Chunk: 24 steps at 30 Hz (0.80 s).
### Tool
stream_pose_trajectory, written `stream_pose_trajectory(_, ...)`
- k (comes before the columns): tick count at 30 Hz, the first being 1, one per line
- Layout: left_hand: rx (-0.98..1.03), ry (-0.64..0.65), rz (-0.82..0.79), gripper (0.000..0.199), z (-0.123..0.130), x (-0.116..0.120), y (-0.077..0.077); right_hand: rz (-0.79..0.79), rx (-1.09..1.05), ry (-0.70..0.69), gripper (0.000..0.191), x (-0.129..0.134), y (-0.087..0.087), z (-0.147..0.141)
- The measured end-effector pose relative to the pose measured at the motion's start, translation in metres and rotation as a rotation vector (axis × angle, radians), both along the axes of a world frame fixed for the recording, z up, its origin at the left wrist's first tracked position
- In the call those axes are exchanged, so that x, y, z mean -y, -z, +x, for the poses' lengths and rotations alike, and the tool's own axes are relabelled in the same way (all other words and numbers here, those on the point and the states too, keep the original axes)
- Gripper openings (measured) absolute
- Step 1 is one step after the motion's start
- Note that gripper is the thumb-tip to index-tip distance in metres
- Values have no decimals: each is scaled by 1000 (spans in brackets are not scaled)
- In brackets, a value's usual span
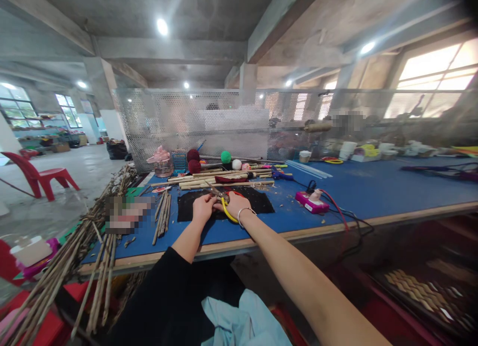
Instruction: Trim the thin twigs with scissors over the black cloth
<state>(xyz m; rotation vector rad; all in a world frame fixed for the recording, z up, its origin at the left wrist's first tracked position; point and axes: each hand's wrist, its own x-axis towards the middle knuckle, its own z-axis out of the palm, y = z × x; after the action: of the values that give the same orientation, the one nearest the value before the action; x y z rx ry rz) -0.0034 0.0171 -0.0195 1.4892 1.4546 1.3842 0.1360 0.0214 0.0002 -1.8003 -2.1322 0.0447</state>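
Note:
My right hand (238, 205), with a bracelet at its wrist, is closed around pruning shears (227, 210) with a yellow handle; something red shows beside the hand. The blades point up and to the left. Close against the shears, my left hand (202, 207) has its fingers pinched together; what they hold is hidden. Both hands are over a black cloth (263, 202) on the blue tabletop (287, 220). Left of the cloth lies a small bundle of cut sticks (163, 215). Longer peeled sticks (197, 183) lie just behind the cloth.
A big pile of branches (80, 246) hangs over the table's left end. Yarn balls (226, 157) sit at the back by a perforated metal screen (164, 114). A blue glue gun (281, 174) and a pink power strip (312, 201) with cables lie to the right.

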Motion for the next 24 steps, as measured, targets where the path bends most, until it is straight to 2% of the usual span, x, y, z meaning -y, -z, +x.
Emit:
stream_pose_trajectory(6,-69,-29,50,25,-2,-3,3,-63,10,25,69,3,-5,-1)
stream_pose_trajectory(13,-11,-14,41,28,1,2,-1,-93,-49,32,67,4,-4,1)
stream_pose_trajectory(19,51,4,-5,31,1,2,-1,-33,-74,83,66,2,1,1)
stream_pose_trajectory(24,3,-11,-3,28,0,2,-2,24,-70,4,63,-2,4,2)
